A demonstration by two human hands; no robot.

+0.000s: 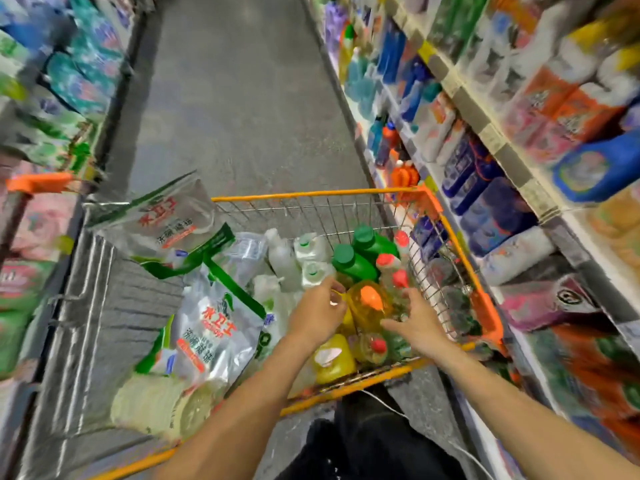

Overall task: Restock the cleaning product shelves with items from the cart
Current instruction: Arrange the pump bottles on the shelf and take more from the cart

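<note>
Yellow bottle point(367, 308) between hands point(317, 311) point(417, 325)

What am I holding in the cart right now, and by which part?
The left-hand grip seems to hold the amber orange-capped plastic jug by its yellow handle; the right-hand grip holds nothing.

wire metal cart point(346, 216), glossy plastic bags point(211, 327)

The person is wearing black trousers point(374, 445) with a thin white cable point(386, 404) lying across them; 2 forearms are showing bare down to the left hand point(317, 315) and right hand point(420, 329).
</note>
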